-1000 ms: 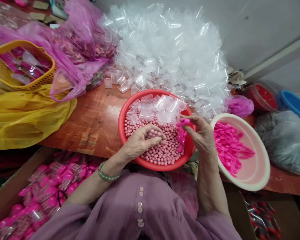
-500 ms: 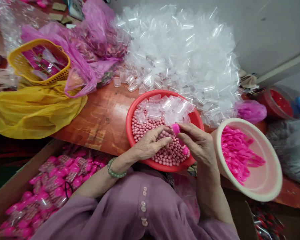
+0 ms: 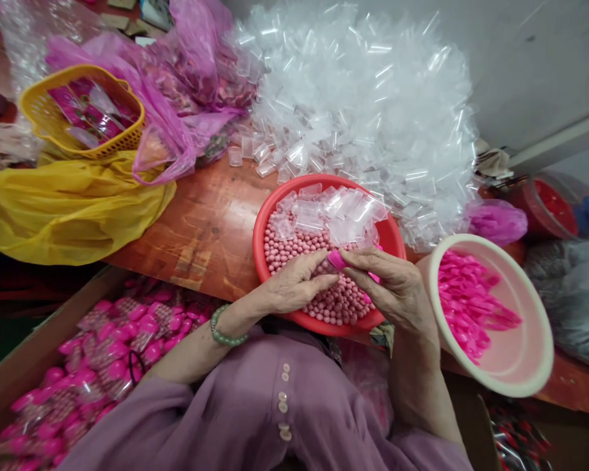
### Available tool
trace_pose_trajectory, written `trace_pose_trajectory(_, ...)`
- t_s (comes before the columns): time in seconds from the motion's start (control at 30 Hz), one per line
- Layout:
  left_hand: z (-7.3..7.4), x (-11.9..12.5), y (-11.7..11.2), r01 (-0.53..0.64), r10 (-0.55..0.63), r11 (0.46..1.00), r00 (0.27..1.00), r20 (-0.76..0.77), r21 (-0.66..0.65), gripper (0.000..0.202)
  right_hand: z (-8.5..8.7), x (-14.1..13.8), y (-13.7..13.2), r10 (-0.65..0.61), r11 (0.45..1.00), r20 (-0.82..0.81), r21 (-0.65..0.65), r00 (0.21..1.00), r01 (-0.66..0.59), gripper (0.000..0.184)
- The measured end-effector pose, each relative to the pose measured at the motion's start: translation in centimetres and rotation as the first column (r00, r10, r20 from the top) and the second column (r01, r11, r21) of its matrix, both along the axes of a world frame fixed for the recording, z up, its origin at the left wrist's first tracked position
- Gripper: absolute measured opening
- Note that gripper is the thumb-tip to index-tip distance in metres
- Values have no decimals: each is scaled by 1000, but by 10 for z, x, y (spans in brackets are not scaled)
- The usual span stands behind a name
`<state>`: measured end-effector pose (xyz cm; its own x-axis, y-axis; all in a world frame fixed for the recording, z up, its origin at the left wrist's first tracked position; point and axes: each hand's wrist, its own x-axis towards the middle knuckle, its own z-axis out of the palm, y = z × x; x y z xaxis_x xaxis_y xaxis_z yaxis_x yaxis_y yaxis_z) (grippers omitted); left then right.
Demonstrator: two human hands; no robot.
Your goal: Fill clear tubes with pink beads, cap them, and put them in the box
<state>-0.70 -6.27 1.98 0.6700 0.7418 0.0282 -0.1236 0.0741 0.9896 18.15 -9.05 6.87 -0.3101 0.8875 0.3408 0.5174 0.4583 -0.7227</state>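
Note:
Over a red basin (image 3: 259, 239), my left hand (image 3: 294, 282) pinches a small clear plastic container (image 3: 325, 266), mostly covered by the fingers, with pink beads seemingly inside. My right hand (image 3: 395, 282) grips a bright pink plastic cap (image 3: 336, 260) between thumb and fingertips. The cap meets the container's end; whether it is seated I cannot tell. More pink plastic shows behind the right fingers. Round pink beads (image 3: 334, 309) fill the basin's lower part, and several clear containers (image 3: 310, 217) lie on top of them at the far side.
A large heap of clear containers (image 3: 368, 98) stands behind the basin. To the right, a white tub (image 3: 530, 314) holds pink pieces (image 3: 466, 307). A box at lower left contains bead-filled containers with pink caps (image 3: 112, 347). At left are a yellow basket (image 3: 112, 144) and yellow bag (image 3: 78, 212).
My right hand has brought the pink cap left and down against the container in my left hand, tilting it. The whole view has shifted slightly.

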Motion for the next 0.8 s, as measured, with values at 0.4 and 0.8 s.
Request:
trace_pose_trajectory(0.4,0,4,3,93,-84,990,993,80,-109,21,-8,-5,-6,-70,997,-29,24,997,71,41)
trace_pose_trajectory(0.8,3,7,5,0,0,1000,997,-71,-3,19,-13,6,-2,-70,983,-127,-176,989,47,29)
